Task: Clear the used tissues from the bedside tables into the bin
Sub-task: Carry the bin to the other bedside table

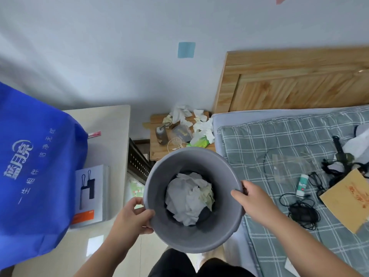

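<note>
From the head view, I hold the grey bin (pixel 199 236) up in front of me with both hands. My left hand (pixel 133 216) grips its left rim with the thumb hooked inside, and my right hand (pixel 253 198) grips the right rim. At the bottom of the bin lie crumpled tissues (pixel 187 198). Beyond it, used tissues (pixel 200 125) are heaped on the small wooden desk (pixel 157 153) just beside the bed (pixel 259 136), near a dark bottle (pixel 161 135) and a green packet (pixel 200 142).
</note>
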Available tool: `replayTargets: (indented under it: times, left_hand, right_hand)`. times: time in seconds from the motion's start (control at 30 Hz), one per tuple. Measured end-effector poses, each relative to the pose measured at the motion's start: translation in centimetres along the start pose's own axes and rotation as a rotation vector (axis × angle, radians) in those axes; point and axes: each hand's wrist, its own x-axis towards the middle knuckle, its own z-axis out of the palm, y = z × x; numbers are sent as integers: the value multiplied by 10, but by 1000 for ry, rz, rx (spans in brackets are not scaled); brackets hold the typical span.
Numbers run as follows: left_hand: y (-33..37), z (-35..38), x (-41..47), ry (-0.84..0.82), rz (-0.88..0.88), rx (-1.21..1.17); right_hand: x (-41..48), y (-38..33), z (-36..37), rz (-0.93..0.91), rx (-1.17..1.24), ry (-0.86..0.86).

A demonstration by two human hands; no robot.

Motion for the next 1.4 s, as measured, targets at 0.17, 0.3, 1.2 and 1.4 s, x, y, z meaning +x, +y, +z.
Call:
replayTargets:
  times: [0.17,0.3,1.2,1.4]
  left_hand:
    - [16,-11,64,-31,-30,22]
    - [8,-10,117,-40,-54,31]
    - [-293,44,451,20,-274,50]
    - [-310,52,483,-17,-282,54]
  right_hand:
    - [54,-1,20,61,-21,29]
    - [104,12,43,89,-17,19]
    - [403,255,292,487,309,7]
    - [439,280,306,584,313,-25]
